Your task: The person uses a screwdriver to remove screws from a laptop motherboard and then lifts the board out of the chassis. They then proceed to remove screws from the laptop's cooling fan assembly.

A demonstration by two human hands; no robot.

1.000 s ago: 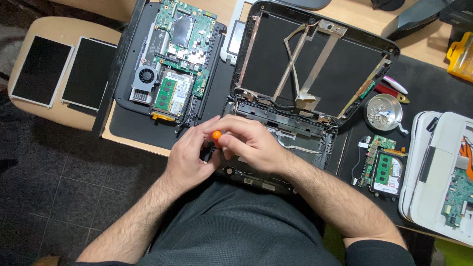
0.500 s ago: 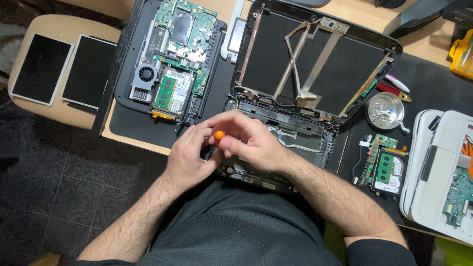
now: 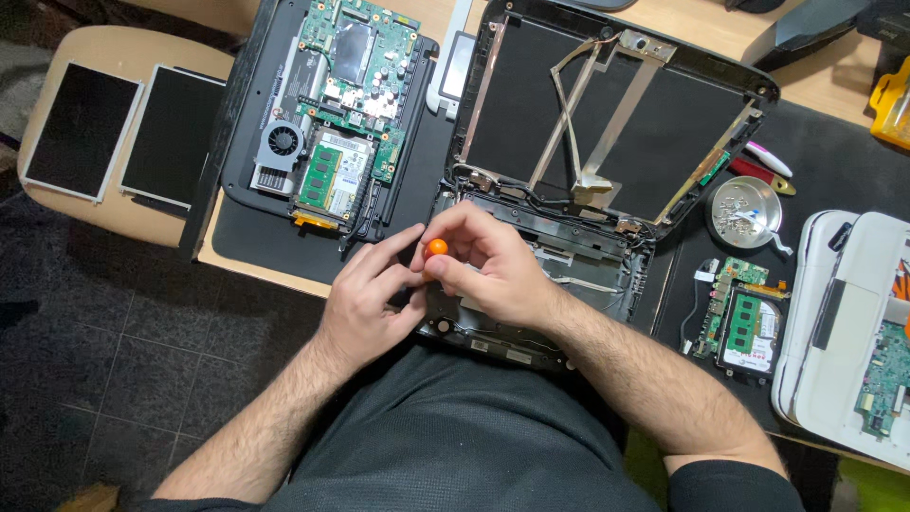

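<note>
A screwdriver with an orange cap (image 3: 436, 247) stands upright over the near left corner of an opened black laptop base (image 3: 578, 261). My right hand (image 3: 493, 265) grips its handle from the right, fingers curled around it. My left hand (image 3: 370, 299) presses in from the left, its fingertips touching the handle and the laptop's edge. The laptop's empty lid shell (image 3: 607, 118) with loose metal strips lies open behind the base. The screwdriver's tip is hidden by my hands.
A second opened laptop with a green circuit board and fan (image 3: 327, 114) lies to the left on a black mat. Two loose screen panels (image 3: 114, 133) rest far left. A metal dish of screws (image 3: 744, 213), a small green board (image 3: 744, 318) and a white laptop shell (image 3: 844, 332) sit right.
Both hands stay clasped around the screwdriver at the same corner; fingers shift slightly, and the orange cap has turned a little more into view.
</note>
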